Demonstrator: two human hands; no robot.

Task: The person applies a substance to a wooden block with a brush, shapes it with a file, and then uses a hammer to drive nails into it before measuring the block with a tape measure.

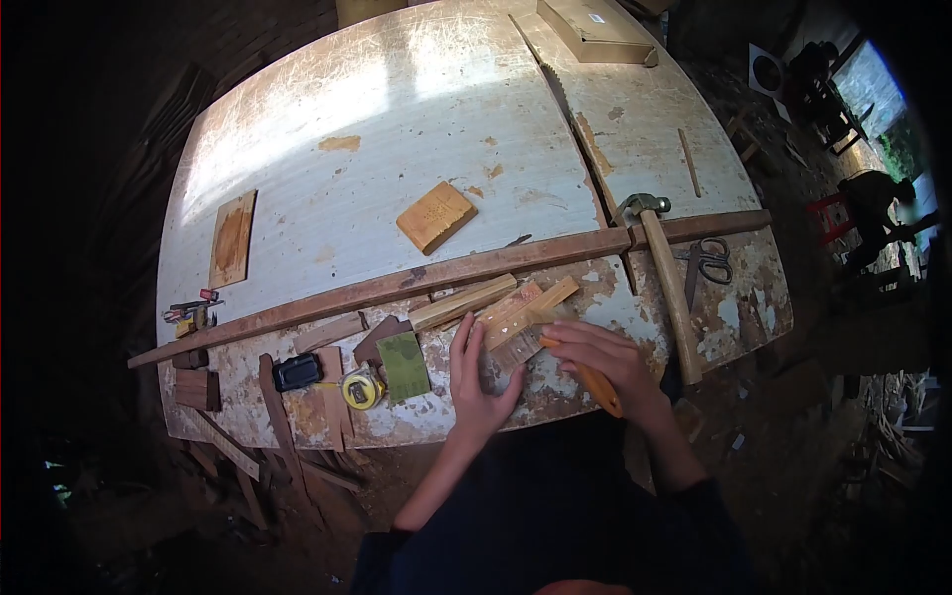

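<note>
My right hand (605,362) is closed round the orange handle of what looks like a paintbrush (601,391). Its flat greyish end lies over a small wooden block (511,314) near the table's front edge. On the near left side of that block, my left hand (480,385) has its fingers stretched out and its thumb apart, seemingly touching the wood's edge. A longer wood strip (463,301) lies just beyond the left fingertips. Left of this hand rests a green sandpaper sheet (404,365), with a yellow tape measure (362,388) beside it.
A long wooden bar (416,284) crosses the table. A hammer (666,278) leans over it at right, beside scissors (712,262) and a long saw (570,119). Another wood block (436,217) and a flat board (233,239) lie beyond. A cardboard box (595,32) stands at the back.
</note>
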